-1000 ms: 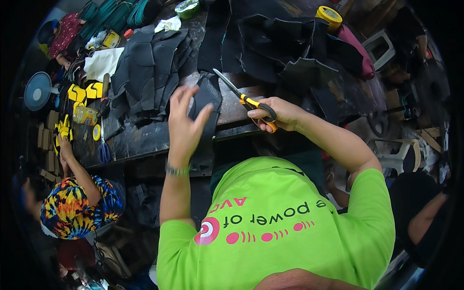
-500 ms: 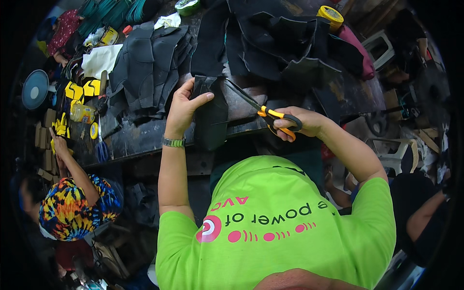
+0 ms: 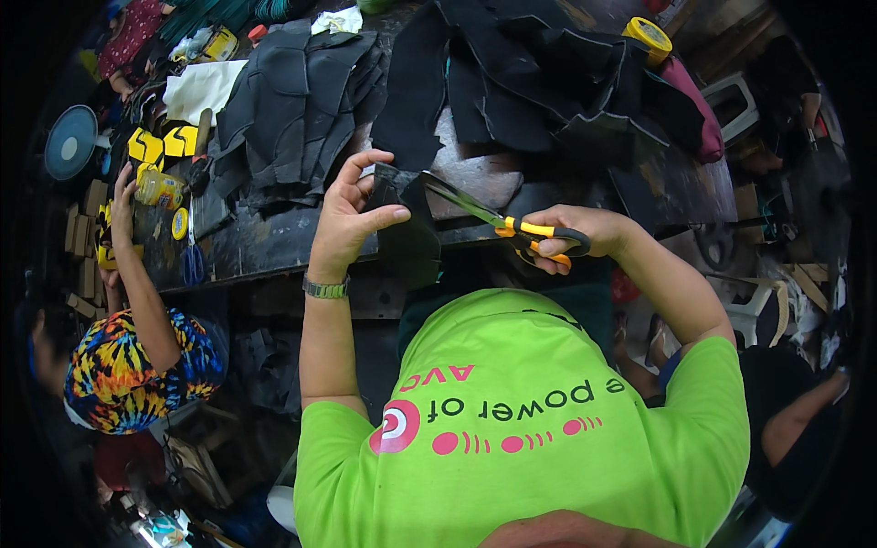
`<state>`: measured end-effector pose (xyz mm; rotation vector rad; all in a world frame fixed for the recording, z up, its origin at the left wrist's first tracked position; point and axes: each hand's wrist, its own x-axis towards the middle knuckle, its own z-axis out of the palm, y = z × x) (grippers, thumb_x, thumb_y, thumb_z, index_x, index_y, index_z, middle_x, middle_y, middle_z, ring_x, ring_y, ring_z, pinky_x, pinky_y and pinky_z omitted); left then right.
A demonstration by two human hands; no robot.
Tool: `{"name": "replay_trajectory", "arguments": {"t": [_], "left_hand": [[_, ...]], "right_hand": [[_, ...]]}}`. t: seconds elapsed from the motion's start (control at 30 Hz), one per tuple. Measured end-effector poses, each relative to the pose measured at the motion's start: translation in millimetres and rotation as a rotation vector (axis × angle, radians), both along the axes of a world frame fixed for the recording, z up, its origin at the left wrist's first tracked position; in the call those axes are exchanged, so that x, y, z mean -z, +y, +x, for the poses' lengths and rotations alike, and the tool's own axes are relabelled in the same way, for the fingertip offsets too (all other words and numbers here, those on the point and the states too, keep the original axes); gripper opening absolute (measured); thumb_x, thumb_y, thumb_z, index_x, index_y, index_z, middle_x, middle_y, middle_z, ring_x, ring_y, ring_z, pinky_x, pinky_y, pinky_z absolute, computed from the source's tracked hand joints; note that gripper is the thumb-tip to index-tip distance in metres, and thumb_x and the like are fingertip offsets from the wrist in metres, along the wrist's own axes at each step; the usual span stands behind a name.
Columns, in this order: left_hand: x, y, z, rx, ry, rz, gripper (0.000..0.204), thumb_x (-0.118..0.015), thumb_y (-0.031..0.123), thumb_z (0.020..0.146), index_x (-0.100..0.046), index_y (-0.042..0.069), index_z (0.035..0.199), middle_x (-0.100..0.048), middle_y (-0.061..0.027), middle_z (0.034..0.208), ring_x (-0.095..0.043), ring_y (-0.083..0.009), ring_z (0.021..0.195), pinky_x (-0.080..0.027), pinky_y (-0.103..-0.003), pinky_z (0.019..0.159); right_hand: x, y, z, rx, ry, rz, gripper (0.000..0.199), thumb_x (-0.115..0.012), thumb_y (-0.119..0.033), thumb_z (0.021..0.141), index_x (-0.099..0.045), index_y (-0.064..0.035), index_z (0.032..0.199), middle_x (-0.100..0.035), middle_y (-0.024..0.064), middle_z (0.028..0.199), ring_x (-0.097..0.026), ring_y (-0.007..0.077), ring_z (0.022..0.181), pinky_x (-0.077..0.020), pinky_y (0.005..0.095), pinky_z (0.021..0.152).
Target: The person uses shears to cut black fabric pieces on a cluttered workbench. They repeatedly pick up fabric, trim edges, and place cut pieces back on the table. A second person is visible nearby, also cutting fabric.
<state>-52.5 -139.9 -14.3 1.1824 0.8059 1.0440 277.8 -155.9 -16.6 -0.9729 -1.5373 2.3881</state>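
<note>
My left hand is closed around the left edge of a dark piece of sheet material. The thumb lies across its front, and the piece hangs over the table's near edge. In my right hand are scissors with yellow-and-black handles. Their blades point up and left, with the tips at the upper right corner of the held piece. Whether the blades are fully closed I cannot make out. Just beyond lie more dark pieces, and a layered stack of cut ones sits to the left.
The dark worktable bears a yellow-lidded jar, blue-handled scissors, a white sheet and a yellow roll. At the left works another person in a multicoloured shirt. A white plastic chair stands at the right.
The scissors and my right hand have shifted slightly right and down. The held piece's top now sits lower and looks more ragged. At the left, the other person's hand has risen.
</note>
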Motion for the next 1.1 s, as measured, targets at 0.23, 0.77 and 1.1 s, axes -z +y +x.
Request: {"name": "replay_trajectory", "arguments": {"t": [0.23,0.77,1.1], "left_hand": [[4.4,-3.1,5.0,0.150,-0.092,-0.090,0.074,-0.077,-0.011,0.068,-0.046,0.003,0.134,-0.065,-0.0029,0.102,-0.062,-0.0086,0.094,-0.049,-0.022,0.085],[24.7,-11.3,2.0,0.179,-0.157,-0.076,0.076,-0.082,-0.001,0.060,-0.055,0.003,0.130,-0.057,-0.0005,0.122,-0.052,-0.0095,0.110,-0.040,-0.023,0.100],[19.8,-22.5,23.7,0.061,0.029,0.034,0.078,-0.081,-0.006,0.064,-0.050,0.003,0.135,-0.054,-0.0030,0.133,-0.053,-0.0081,0.110,-0.043,-0.024,0.097]], "right_hand": [[-4.7,-7.5,-11.2,0.002,0.035,-0.021,0.051,-0.069,-0.041,0.085,-0.058,-0.0015,0.116,-0.059,0.0017,0.071,-0.057,0.0087,0.061,-0.0447,0.0211,0.055],[21.2,-15.1,-14.4,0.044,0.172,-0.101,0.056,-0.073,-0.041,0.083,-0.056,-0.0013,0.118,-0.058,0.0019,0.070,-0.053,0.0067,0.057,-0.0422,0.0184,0.053],[29.7,-31.7,-20.4,0.171,0.191,-0.144,0.049,-0.075,-0.040,0.082,-0.057,-0.0031,0.110,-0.059,0.0020,0.073,-0.056,0.0063,0.057,-0.0452,0.0169,0.052]]}}
